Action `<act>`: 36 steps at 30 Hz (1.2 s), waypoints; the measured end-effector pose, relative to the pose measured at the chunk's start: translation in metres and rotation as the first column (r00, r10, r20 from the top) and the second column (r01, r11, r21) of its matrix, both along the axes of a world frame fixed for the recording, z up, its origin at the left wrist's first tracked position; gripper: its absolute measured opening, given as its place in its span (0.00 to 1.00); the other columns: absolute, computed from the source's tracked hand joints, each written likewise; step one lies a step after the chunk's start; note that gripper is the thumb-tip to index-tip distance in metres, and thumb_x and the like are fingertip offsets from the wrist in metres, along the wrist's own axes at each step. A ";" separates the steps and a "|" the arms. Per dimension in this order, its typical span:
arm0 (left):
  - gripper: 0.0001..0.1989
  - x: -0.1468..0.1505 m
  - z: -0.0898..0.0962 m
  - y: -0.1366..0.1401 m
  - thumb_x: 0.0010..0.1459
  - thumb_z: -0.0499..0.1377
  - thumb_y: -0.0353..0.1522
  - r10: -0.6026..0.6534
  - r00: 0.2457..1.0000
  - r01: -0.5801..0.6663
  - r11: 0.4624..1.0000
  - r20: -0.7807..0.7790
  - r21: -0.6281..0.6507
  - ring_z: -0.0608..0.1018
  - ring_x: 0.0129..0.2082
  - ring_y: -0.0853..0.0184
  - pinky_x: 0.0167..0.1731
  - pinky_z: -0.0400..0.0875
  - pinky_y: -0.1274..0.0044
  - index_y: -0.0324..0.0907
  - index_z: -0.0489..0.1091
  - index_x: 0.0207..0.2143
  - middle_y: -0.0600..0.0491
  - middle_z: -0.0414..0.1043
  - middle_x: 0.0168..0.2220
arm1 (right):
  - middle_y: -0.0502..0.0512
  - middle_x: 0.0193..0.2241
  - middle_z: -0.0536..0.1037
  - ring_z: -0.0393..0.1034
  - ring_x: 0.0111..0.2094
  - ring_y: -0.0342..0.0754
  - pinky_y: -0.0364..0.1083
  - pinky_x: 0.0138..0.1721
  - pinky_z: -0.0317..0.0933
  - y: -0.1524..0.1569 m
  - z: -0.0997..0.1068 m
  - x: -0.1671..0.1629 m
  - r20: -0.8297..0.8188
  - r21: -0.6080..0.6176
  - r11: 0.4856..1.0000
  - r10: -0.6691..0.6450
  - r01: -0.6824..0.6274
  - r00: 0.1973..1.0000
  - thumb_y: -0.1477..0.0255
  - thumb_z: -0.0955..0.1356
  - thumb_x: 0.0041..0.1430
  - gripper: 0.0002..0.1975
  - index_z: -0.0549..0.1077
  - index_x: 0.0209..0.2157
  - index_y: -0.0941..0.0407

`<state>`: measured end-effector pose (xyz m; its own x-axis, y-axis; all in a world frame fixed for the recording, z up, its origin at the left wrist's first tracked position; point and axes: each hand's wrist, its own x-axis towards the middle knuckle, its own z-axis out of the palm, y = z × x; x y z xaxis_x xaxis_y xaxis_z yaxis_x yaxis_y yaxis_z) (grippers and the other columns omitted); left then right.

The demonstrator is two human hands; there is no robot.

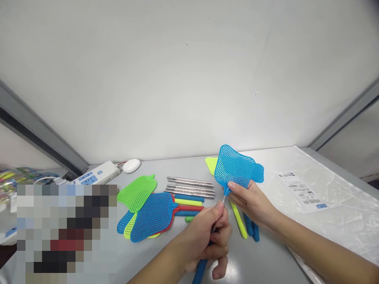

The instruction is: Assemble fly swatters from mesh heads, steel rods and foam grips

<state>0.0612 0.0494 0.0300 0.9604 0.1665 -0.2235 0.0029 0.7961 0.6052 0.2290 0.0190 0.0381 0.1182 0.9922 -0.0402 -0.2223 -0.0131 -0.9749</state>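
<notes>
Both hands are on one blue fly swatter (pixel 233 165), tilted with its mesh head up and away from me. My left hand (pixel 210 232) is closed round the metal rod, and the blue grip shows below the fingers. My right hand (pixel 248 199) pinches the neck of the mesh head, thumb on top. Behind it lie a yellow swatter head (pixel 211 163) and another blue swatter head (pixel 259 172). A yellow handle (pixel 239 221) and blue handles (pixel 255 232) lie under my right hand.
Several metal rods (pixel 189 187) lie mid-table. Left of them are a green swatter head (pixel 137 193) and a stack topped by a blue swatter head (pixel 154 217). A power strip (pixel 97 173) and white mouse (pixel 131 165) sit back left. White plastic packaging (pixel 331 228) covers the right.
</notes>
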 end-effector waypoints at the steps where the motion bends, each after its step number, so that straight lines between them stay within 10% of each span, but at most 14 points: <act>1: 0.22 0.000 0.002 -0.002 0.64 0.44 0.51 0.013 1.000 -0.013 1.000 -0.021 0.005 0.45 0.07 0.78 0.08 0.60 0.82 0.44 0.52 0.26 0.65 0.48 0.15 | 0.40 0.15 0.46 0.35 0.18 0.39 0.45 0.22 0.33 -0.001 0.001 0.000 -0.001 0.009 1.000 0.003 -0.003 1.000 0.58 0.70 0.56 0.24 0.53 0.20 0.52; 7: 0.23 -0.003 0.009 -0.001 0.63 0.46 0.51 0.043 0.994 -0.043 0.999 -0.104 0.004 0.43 0.08 0.79 0.07 0.48 0.86 0.44 0.51 0.25 0.65 0.47 0.14 | 0.40 0.14 0.46 0.35 0.18 0.39 0.45 0.21 0.34 0.002 0.003 -0.001 0.028 -0.006 1.000 0.011 -0.010 1.000 0.55 0.70 0.55 0.24 0.55 0.20 0.52; 15: 0.17 -0.004 0.004 0.001 0.65 0.44 0.46 0.043 0.999 -0.041 0.994 0.018 -0.105 0.48 0.06 0.78 0.09 0.65 0.80 0.45 0.61 0.31 0.65 0.54 0.16 | 0.42 0.13 0.51 0.42 0.17 0.39 0.44 0.21 0.41 0.007 -0.008 0.001 0.073 0.009 0.999 0.043 -0.044 0.996 0.57 0.68 0.57 0.24 0.55 0.17 0.53; 36: 0.18 0.004 -0.008 0.004 0.66 0.43 0.44 0.111 0.993 -0.111 0.994 0.045 -0.020 0.49 0.06 0.79 0.11 0.70 0.78 0.44 0.59 0.30 0.64 0.56 0.16 | 0.43 0.15 0.56 0.47 0.18 0.39 0.43 0.21 0.44 0.004 -0.010 0.000 0.134 0.018 1.000 0.005 -0.007 0.991 0.60 0.69 0.57 0.15 0.69 0.23 0.54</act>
